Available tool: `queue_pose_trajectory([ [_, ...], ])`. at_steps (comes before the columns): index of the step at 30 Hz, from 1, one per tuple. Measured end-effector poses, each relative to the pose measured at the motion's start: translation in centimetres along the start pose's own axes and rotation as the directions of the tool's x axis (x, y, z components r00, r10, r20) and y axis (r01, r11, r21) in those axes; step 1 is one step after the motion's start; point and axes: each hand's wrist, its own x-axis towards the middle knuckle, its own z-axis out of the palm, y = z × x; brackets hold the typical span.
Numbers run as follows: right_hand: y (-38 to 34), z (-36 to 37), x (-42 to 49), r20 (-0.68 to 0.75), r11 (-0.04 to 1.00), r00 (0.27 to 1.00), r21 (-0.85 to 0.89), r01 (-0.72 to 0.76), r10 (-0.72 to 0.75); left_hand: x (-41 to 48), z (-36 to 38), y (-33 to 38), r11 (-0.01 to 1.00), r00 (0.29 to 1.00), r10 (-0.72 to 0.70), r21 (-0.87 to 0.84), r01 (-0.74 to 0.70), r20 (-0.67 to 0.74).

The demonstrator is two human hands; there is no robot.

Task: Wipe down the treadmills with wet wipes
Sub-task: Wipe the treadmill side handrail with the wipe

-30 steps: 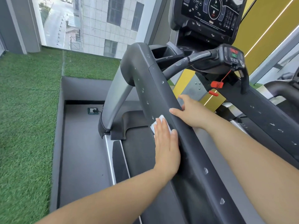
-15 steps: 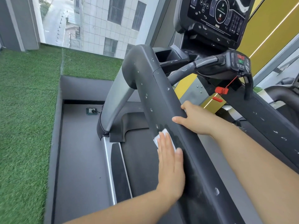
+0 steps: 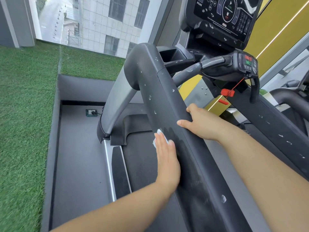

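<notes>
At the far left of the frame lies green artificial grass [image 3: 25, 114], and above it, upper left, a window [image 3: 100, 22] looks out on a pale tiled building. Right of the grass is a sunken grey floor [image 3: 78, 156] with a small socket [image 3: 91, 113] set in it near the back. Next comes the treadmill's silver upright [image 3: 117, 101], with the dark belt [image 3: 140, 156] beneath.

My left hand [image 3: 167, 156] sits just left of centre, flat, with the fingers straight and together, pressing the wet wipe [image 3: 158, 132] against the outer side of the handrail [image 3: 167, 101]. Only a white edge of the wipe shows past my fingertips. The rail runs from upper centre down to the lower right, and it is dotted with water drops.

Just right of centre, my right hand [image 3: 200, 124] grips the same rail from above, thumb lying across its top face and fingers curled over the far edge, hidden there.

In the upper right are the console [image 3: 222, 17] and, below it, a red safety clip [image 3: 227, 92] hanging on a cord. Farther right a second rail [image 3: 275, 124] slopes down, with a yellow wall [image 3: 275, 30] behind.
</notes>
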Motion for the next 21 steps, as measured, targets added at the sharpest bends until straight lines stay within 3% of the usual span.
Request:
queue_pose_trajectory([
  [4, -0.1, -0.1, -0.1, 0.006, 1.000, 1.000, -0.013, -0.004, 0.004, 1.7, -0.3, 0.6, 0.995, 0.998, -0.057, -0.084, 0.054, -0.026],
  [8, -0.2, -0.1, -0.2, 0.017, 1.000, 1.000, -0.014, -0.010, 0.011, -1.0, 0.3, -0.6, 0.994, 1.000, -0.022, -0.104, 0.021, -0.003],
  [14, -0.2, -0.1, -0.2, 0.017, 1.000, 1.000, -0.003, -0.007, 0.008, 2.7, -0.7, 0.7, 0.978, 0.985, -0.163, -0.138, 0.154, -0.054],
  [21, -0.1, -0.1, -0.3, 0.023, 1.000, 1.000, 0.016, 0.002, -0.002, 2.0, -0.5, 0.6, 0.994, 0.997, -0.072, -0.078, 0.070, -0.022],
])
